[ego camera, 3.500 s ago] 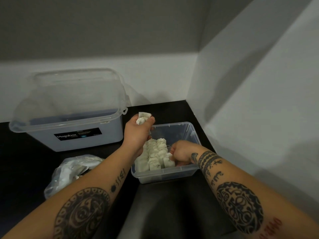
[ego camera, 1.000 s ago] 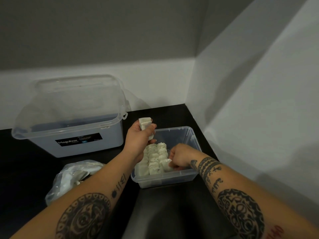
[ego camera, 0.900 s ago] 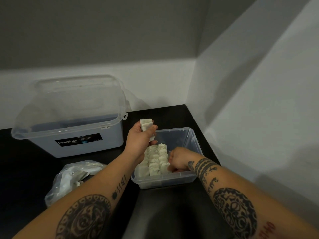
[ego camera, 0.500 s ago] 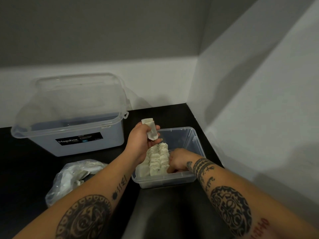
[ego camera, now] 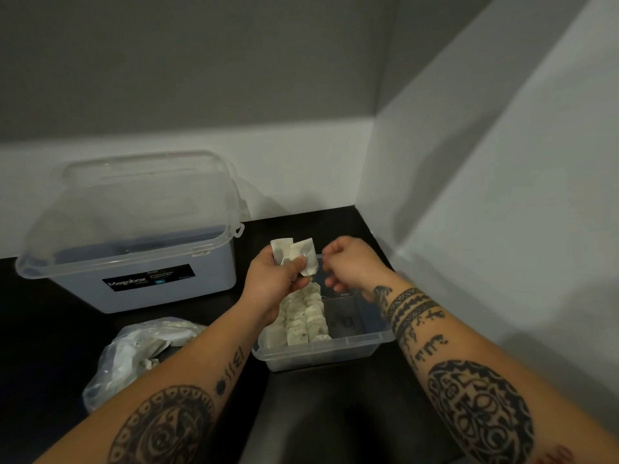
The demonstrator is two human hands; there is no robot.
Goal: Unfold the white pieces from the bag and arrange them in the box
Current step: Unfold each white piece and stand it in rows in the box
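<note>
**Two pieces in your left hand, above the box**

Head view. Your left hand [ego camera: 273, 284] grips two folded white pieces [ego camera: 294, 254], thumb curled over them, just above the far-left corner of the clear box [ego camera: 321, 351]. Your right hand [ego camera: 353, 266] hangs beside them over the box with its fingers curled. It is blurred, so I cannot tell if it pinches anything. More pieces stand in rows [ego camera: 304, 321] in the box's left part. The bag [ego camera: 140, 349] lies left of the box on the black table [ego camera: 43, 329], near the lidded container [ego camera: 134, 262]
</note>
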